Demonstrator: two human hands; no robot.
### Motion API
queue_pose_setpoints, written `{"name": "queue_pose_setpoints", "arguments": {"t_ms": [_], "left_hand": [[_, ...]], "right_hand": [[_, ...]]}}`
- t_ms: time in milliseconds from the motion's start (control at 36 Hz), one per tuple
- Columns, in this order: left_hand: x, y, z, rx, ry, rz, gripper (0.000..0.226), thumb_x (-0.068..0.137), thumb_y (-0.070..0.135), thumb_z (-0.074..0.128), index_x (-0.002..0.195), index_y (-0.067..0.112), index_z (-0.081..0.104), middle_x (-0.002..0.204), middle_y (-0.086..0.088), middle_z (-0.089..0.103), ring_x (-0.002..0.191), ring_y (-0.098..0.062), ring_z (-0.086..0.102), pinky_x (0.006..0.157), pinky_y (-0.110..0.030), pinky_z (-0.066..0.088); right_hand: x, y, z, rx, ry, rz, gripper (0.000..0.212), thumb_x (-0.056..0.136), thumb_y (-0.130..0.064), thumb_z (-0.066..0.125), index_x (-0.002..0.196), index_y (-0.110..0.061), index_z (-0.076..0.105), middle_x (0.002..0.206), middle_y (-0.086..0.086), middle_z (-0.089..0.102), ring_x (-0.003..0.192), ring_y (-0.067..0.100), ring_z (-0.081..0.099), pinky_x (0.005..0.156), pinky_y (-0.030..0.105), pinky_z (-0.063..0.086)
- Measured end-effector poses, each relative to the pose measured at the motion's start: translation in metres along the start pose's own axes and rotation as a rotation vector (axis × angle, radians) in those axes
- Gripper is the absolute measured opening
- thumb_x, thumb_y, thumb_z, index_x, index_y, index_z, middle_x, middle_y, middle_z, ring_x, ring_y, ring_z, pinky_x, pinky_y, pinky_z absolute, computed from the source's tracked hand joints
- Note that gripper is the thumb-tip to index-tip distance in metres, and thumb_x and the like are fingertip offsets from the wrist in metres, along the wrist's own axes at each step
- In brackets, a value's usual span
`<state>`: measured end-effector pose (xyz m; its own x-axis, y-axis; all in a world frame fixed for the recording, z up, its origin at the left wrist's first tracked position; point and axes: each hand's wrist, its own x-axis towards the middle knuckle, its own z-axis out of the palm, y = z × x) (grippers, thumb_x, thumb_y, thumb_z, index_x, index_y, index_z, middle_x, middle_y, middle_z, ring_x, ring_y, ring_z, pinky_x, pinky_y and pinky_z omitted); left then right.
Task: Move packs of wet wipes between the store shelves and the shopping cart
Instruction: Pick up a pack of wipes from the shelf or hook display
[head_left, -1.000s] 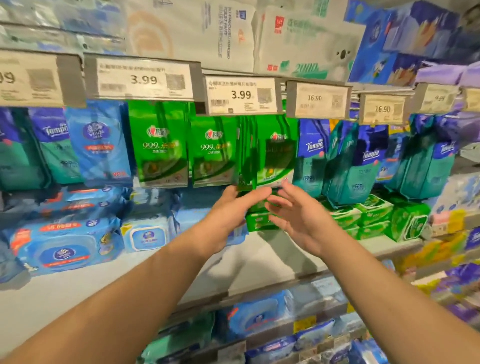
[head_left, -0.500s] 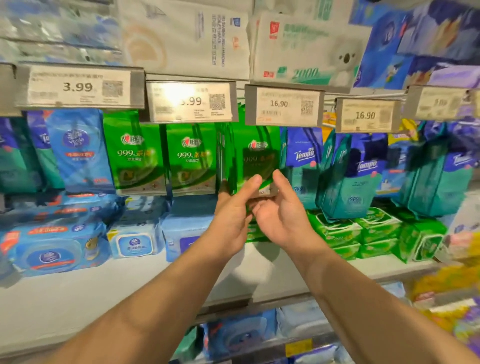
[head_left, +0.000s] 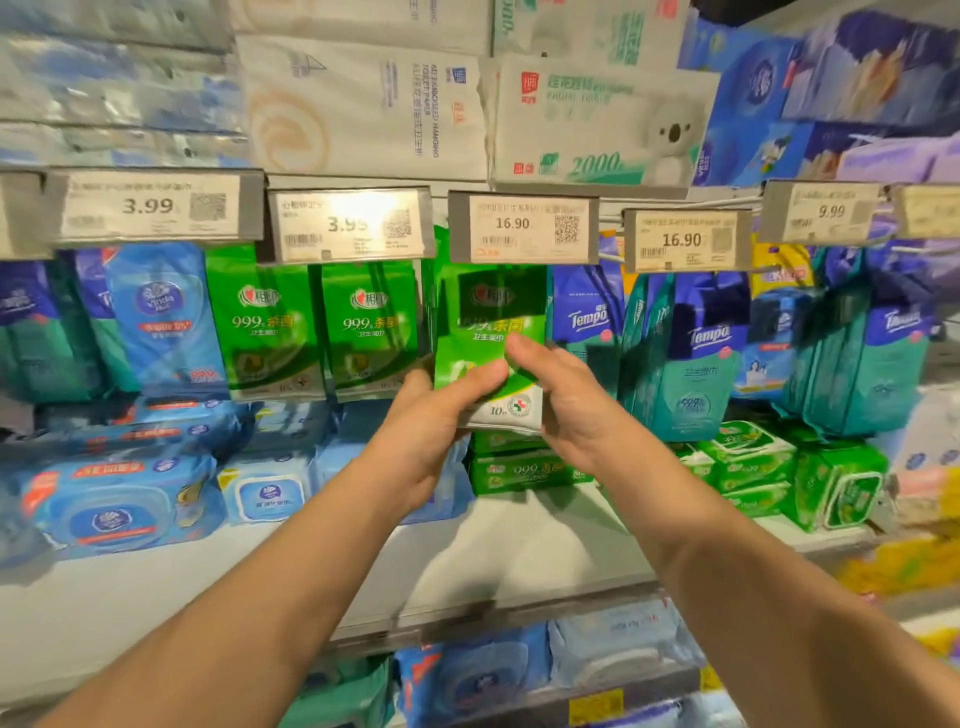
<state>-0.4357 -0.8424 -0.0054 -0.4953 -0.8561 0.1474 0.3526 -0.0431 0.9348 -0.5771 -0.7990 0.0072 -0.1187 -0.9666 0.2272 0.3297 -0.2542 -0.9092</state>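
Beside held pack (head_left: 488, 332): prob. Tempo packs (head_left: 587, 322).

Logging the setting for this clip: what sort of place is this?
A shop aisle, likely a supermarket: price tags clipped along the shelf edge, hanging green wet wipes packs, and stacked tissue packs above.

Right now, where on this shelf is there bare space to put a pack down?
The white shelf board is bare in front, under both forearms, from the blue tub packs on the left across to the green flat packs. Its back is crowded. Both hands, left hand and right hand, grip the hanging green pack.
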Motion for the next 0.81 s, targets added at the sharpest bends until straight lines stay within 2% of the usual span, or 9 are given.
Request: {"name": "queue_pose_setpoints", "arguments": {"t_ms": [83, 167, 250, 333, 444, 528, 639, 750, 806], "left_hand": [[-0.007, 0.016, 0.004, -0.010, -0.086, -0.068, 0.047, 0.075, 0.046, 0.078, 0.111, 0.017, 0.077, 0.105, -0.006, 0.078, 0.085, -0.017, 0.074, 0.072, -0.031, 0.056], [-0.010, 0.029, 0.007, -0.043, -0.116, -0.078, 0.034, 0.074, 0.040, 0.071, 0.097, 0.017, 0.080, 0.103, -0.010, 0.078, 0.088, -0.024, 0.075, 0.080, -0.037, 0.057], [-0.014, 0.040, 0.011, -0.010, -0.084, -0.075, 0.043, 0.071, 0.034, 0.076, 0.107, 0.011, 0.076, 0.104, -0.014, 0.077, 0.087, -0.028, 0.075, 0.078, -0.038, 0.060], [-0.023, 0.047, 0.018, -0.025, -0.106, -0.060, 0.048, 0.072, 0.025, 0.082, 0.115, 0.007, 0.071, 0.105, -0.017, 0.076, 0.086, -0.029, 0.075, 0.073, -0.038, 0.061], [-0.041, 0.045, 0.025, -0.050, -0.084, 0.045, 0.084, 0.063, 0.022, 0.086, 0.138, 0.002, 0.055, 0.118, -0.022, 0.072, 0.095, -0.035, 0.074, 0.073, -0.040, 0.060], [-0.060, 0.041, 0.028, -0.014, -0.092, 0.134, 0.090, 0.059, 0.020, 0.085, 0.140, 0.005, 0.050, 0.119, -0.020, 0.072, 0.098, -0.036, 0.074, 0.075, -0.040, 0.060], [-0.087, 0.035, 0.029, 0.079, -0.055, 0.264, 0.093, 0.055, 0.016, 0.084, 0.140, 0.009, 0.045, 0.119, -0.016, 0.073, 0.102, -0.031, 0.074, 0.078, -0.037, 0.061], [-0.108, 0.034, 0.021, 0.099, 0.009, 0.358, 0.091, 0.055, 0.021, 0.080, 0.136, 0.009, 0.042, 0.110, -0.006, 0.073, 0.098, -0.019, 0.071, 0.081, -0.032, 0.059], [-0.120, 0.036, 0.011, 0.115, 0.046, 0.375, 0.092, 0.057, 0.022, 0.078, 0.139, 0.010, 0.039, 0.112, -0.002, 0.071, 0.100, -0.016, 0.069, 0.083, -0.030, 0.057]], "right_hand": [[-0.001, -0.009, 0.005, -0.033, 0.016, 0.026, 0.069, 0.075, -0.025, 0.077, 0.134, 0.005, 0.057, 0.104, 0.019, 0.075, 0.094, 0.031, 0.073, 0.089, 0.044, 0.059], [-0.005, -0.014, 0.009, -0.034, 0.032, 0.033, 0.070, 0.072, -0.023, 0.076, 0.133, 0.005, 0.057, 0.104, 0.020, 0.075, 0.095, 0.033, 0.073, 0.086, 0.044, 0.060], [-0.013, -0.016, 0.014, -0.022, 0.051, 0.006, 0.078, 0.068, -0.026, 0.080, 0.134, 0.005, 0.054, 0.099, 0.018, 0.076, 0.089, 0.030, 0.075, 0.076, 0.039, 0.060], [-0.024, -0.017, 0.018, 0.019, 0.033, -0.071, 0.074, 0.070, -0.024, 0.076, 0.135, 0.003, 0.053, 0.094, 0.013, 0.076, 0.084, 0.026, 0.074, 0.072, 0.036, 0.060], [-0.042, -0.020, 0.021, 0.080, -0.045, -0.139, 0.084, 0.066, -0.027, 0.078, 0.140, -0.001, 0.048, 0.119, 0.025, 0.068, 0.106, 0.040, 0.067, 0.093, 0.053, 0.056], [-0.052, -0.015, 0.017, 0.113, -0.106, -0.143, 0.083, 0.072, -0.022, 0.077, 0.144, -0.001, 0.043, 0.135, 0.032, 0.057, 0.123, 0.050, 0.057, 0.104, 0.066, 0.044], [-0.064, -0.009, 0.020, 0.158, -0.245, -0.110, 0.096, 0.071, -0.021, 0.084, 0.148, 0.004, 0.033, 0.142, 0.040, 0.045, 0.130, 0.061, 0.044, 0.105, 0.078, 0.033], [-0.071, -0.001, 0.036, 0.149, -0.364, -0.158, 0.087, 0.073, -0.013, 0.069, 0.146, 0.012, 0.029, 0.141, 0.046, 0.041, 0.129, 0.066, 0.040, 0.103, 0.081, 0.031], [-0.072, 0.005, 0.050, 0.148, -0.401, -0.163, 0.090, 0.073, -0.014, 0.076, 0.145, 0.015, 0.029, 0.141, 0.048, 0.038, 0.129, 0.069, 0.037, 0.104, 0.082, 0.028]]}}
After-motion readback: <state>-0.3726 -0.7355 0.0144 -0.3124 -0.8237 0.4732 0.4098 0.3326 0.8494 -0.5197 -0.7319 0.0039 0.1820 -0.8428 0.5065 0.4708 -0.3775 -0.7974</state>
